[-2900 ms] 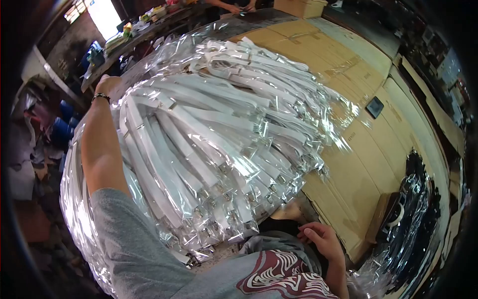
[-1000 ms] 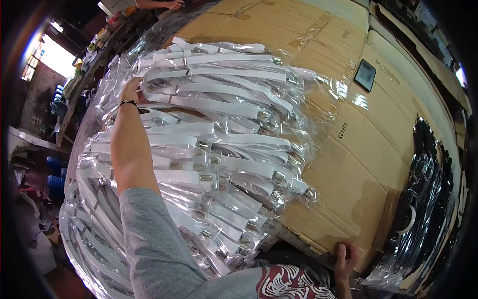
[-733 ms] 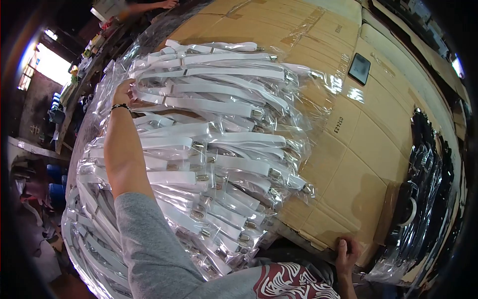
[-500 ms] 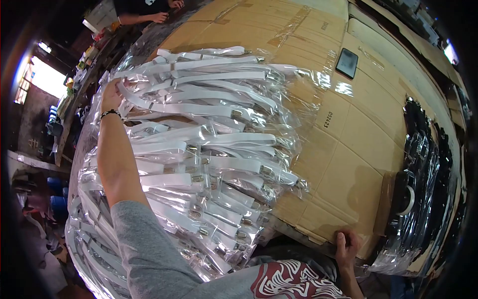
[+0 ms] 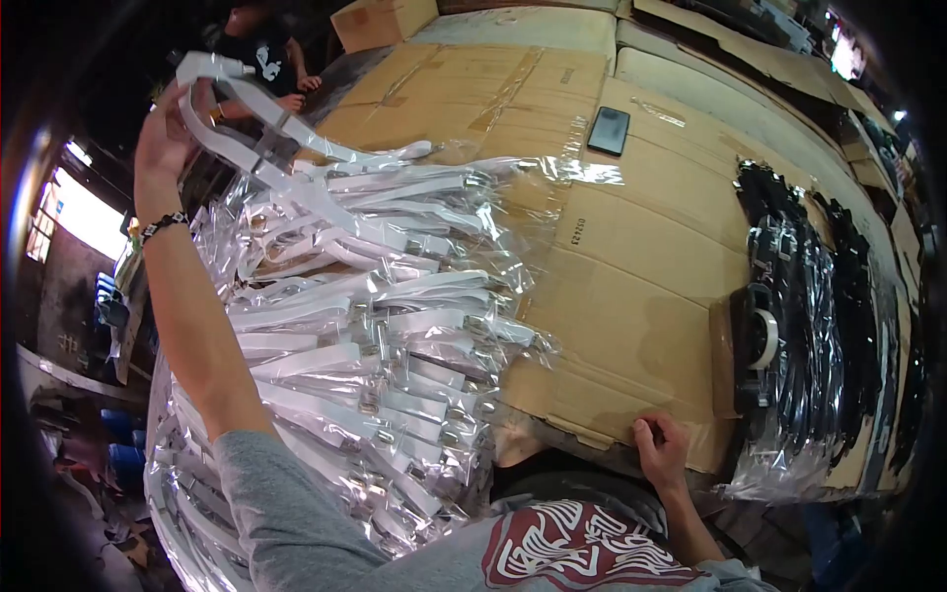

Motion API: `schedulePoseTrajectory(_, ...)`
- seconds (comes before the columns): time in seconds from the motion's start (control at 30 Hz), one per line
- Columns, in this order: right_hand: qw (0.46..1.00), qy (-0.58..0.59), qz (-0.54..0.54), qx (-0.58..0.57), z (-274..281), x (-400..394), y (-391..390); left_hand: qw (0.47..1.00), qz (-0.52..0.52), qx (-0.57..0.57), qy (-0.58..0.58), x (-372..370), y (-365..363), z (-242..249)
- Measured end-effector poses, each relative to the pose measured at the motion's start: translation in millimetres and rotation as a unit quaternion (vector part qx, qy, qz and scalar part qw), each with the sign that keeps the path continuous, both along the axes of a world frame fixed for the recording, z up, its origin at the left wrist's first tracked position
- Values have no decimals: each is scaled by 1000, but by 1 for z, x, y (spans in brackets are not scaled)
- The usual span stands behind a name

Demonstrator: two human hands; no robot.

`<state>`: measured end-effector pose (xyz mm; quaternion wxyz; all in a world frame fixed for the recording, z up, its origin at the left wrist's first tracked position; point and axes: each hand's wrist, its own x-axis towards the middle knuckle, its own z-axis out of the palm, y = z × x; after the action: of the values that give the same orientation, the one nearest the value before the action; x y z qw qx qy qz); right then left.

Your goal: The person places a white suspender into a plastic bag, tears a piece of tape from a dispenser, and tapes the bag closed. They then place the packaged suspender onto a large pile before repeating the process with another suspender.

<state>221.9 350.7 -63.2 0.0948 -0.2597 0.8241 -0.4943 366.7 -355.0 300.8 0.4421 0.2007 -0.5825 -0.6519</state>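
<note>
One bagged white strap (image 5: pixel 258 123) was raised above the pile of bagged straps (image 5: pixel 365 326), left hand (image 5: pixel 163 138) grip clamped on it, arm stretched up. Right hand (image 5: pixel 663 452) curled, grip closed over the cardboard-covered surface (image 5: pixel 631 266) edge. Pile too many to count.

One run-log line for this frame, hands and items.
left hand: lifting bagged white strap | right hand: gripping cardboard edge | pile of bagged straps: on table

dim workshop, surface (image 5: pixel 641 266) covered in flattened cardboard, bright window (image 5: pixel 74 207) far left, cardboard box (image 5: pixel 380 20) at the back
</note>
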Motion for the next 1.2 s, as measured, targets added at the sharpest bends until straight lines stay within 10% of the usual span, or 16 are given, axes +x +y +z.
schedulePoseTrajectory(0.53, 995, -6, 2, -103, -7, 0, 14, 947, -76, -305, 69, -40, 251, 189)
schedulePoseTrajectory(0.63, 977, -157, 20, -142, -6, -5, 17, 951, -14, -283, 123, -38, 307, 202)
schedulePoseTrajectory(0.77, 960, -57, 85, -261, 31, -29, 8, 900, -165, -389, 104, -14, 310, 240)
schedulePoseTrajectory(0.97, 865, 56, 235, -441, 152, -34, -11, 920, -159, -292, 206, -26, 425, 204)
schedulePoseTrajectory(1.2, 900, -229, 262, -264, 132, 45, 70, 937, -57, -244, 245, -31, 459, 95)
